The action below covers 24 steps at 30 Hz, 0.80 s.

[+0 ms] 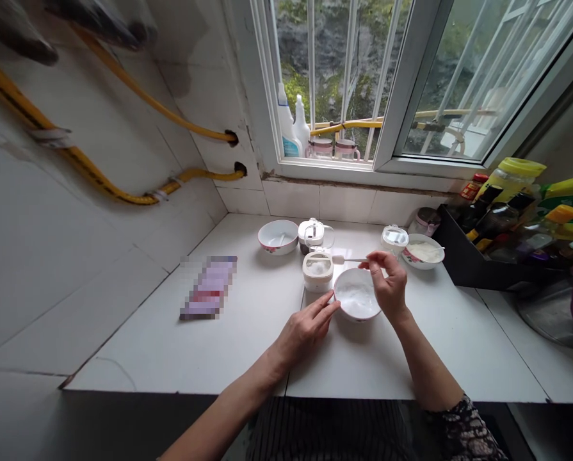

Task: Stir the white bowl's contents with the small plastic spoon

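Note:
My right hand (pixel 388 283) pinches the thin handle of a small white spoon (pixel 348 259). The spoon's head is beside the rim of an uncovered white seasoning jar (pixel 317 282) with white grains inside. Just right of this jar stands a white bowl (pixel 358 296) with a pink rim; white powder or grains seem to lie in it. My left hand (pixel 311 323) rests on the counter with its fingers stretched out, the fingertips touching the bowl's left side. Part of the bowl's right edge is hidden behind my right hand.
Behind the jar stand a lidded jar (pixel 311 234) and another bowl (pixel 278 237). A glass jar (pixel 394 238) and a bowl of white food (pixel 423 251) are at the right, near a black bin of bottles (pixel 488 262). A blurred purple packet (pixel 209 288) lies left.

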Each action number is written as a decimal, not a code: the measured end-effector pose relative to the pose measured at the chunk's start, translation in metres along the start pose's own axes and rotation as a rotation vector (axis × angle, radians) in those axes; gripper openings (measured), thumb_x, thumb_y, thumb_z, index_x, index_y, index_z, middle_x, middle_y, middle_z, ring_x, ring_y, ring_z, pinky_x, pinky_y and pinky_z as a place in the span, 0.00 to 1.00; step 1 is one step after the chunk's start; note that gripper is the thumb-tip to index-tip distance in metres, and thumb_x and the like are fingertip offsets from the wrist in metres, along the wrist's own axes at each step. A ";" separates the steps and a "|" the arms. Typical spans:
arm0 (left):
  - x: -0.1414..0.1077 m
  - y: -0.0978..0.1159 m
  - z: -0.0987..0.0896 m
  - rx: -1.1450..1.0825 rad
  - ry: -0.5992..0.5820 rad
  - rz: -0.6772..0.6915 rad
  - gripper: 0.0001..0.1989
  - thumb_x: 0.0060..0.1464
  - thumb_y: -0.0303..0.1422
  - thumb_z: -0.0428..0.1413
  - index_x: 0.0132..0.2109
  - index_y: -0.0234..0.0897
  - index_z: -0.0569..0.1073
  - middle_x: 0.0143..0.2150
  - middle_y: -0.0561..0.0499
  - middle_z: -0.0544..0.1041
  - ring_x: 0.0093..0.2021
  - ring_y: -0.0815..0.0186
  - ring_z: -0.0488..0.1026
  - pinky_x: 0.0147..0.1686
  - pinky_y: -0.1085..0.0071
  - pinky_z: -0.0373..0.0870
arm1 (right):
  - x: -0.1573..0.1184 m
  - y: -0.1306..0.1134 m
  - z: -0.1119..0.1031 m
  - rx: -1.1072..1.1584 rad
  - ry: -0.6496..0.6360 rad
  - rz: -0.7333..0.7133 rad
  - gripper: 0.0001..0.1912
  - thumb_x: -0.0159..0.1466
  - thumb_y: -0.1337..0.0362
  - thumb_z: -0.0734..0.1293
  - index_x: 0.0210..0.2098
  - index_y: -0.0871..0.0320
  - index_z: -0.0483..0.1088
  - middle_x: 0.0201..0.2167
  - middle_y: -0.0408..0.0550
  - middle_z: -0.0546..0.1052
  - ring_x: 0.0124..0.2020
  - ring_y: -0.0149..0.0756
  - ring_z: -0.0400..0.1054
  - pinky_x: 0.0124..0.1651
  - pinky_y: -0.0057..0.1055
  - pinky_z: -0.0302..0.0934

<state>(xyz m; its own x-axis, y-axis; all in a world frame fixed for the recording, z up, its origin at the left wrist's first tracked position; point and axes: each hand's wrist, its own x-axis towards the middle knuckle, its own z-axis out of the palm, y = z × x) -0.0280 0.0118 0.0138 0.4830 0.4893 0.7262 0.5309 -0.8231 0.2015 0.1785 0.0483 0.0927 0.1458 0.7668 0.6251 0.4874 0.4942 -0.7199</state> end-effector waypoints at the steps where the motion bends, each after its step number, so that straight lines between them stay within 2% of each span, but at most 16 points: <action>1: 0.000 0.000 0.000 -0.003 -0.003 -0.002 0.20 0.65 0.21 0.47 0.61 0.35 0.68 0.59 0.37 0.75 0.55 0.59 0.77 0.49 0.67 0.80 | 0.001 0.003 -0.004 0.015 -0.011 0.068 0.06 0.64 0.63 0.61 0.34 0.53 0.70 0.25 0.45 0.78 0.34 0.43 0.73 0.48 0.43 0.63; 3: 0.000 0.000 0.000 -0.011 -0.008 -0.004 0.20 0.64 0.21 0.47 0.61 0.35 0.68 0.59 0.37 0.74 0.56 0.58 0.77 0.49 0.66 0.80 | 0.003 0.009 -0.011 -0.003 -0.052 0.147 0.06 0.59 0.64 0.61 0.29 0.53 0.70 0.21 0.43 0.76 0.30 0.42 0.71 0.45 0.41 0.63; 6: -0.001 0.000 -0.001 -0.027 -0.018 -0.007 0.22 0.63 0.20 0.47 0.62 0.35 0.67 0.60 0.37 0.74 0.57 0.58 0.76 0.50 0.65 0.80 | 0.005 0.016 -0.014 -0.079 -0.140 0.167 0.07 0.54 0.67 0.61 0.23 0.52 0.68 0.17 0.41 0.74 0.26 0.39 0.68 0.44 0.38 0.62; 14: -0.002 -0.001 -0.001 -0.038 -0.019 -0.005 0.22 0.63 0.20 0.48 0.62 0.36 0.67 0.61 0.38 0.73 0.56 0.58 0.77 0.49 0.66 0.80 | 0.000 0.014 -0.001 -0.144 -0.285 0.122 0.08 0.52 0.68 0.59 0.22 0.52 0.68 0.17 0.40 0.75 0.26 0.38 0.67 0.51 0.38 0.59; 16: -0.001 -0.001 -0.002 -0.040 -0.021 -0.004 0.22 0.63 0.20 0.48 0.62 0.36 0.67 0.61 0.38 0.73 0.56 0.58 0.77 0.50 0.65 0.80 | 0.000 0.014 -0.001 -0.089 -0.299 0.163 0.07 0.52 0.67 0.59 0.22 0.52 0.68 0.16 0.41 0.75 0.24 0.37 0.67 0.48 0.37 0.61; 21: -0.001 -0.001 -0.002 -0.040 -0.025 -0.011 0.23 0.63 0.20 0.47 0.63 0.37 0.66 0.61 0.39 0.73 0.57 0.58 0.76 0.50 0.65 0.80 | 0.000 0.015 -0.004 0.061 -0.250 0.292 0.06 0.51 0.66 0.60 0.22 0.53 0.68 0.15 0.42 0.74 0.21 0.36 0.67 0.32 0.32 0.62; 24: -0.002 -0.001 -0.001 -0.037 -0.015 -0.004 0.24 0.63 0.20 0.48 0.63 0.37 0.66 0.62 0.39 0.73 0.57 0.58 0.76 0.49 0.65 0.81 | 0.002 0.016 -0.006 0.113 -0.198 0.356 0.06 0.51 0.65 0.60 0.23 0.54 0.69 0.15 0.41 0.74 0.20 0.35 0.67 0.29 0.30 0.61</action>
<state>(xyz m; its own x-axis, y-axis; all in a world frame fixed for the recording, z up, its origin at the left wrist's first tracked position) -0.0302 0.0115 0.0134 0.4915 0.4967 0.7153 0.5069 -0.8311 0.2288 0.1920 0.0548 0.0841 0.1142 0.9562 0.2695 0.3372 0.2179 -0.9159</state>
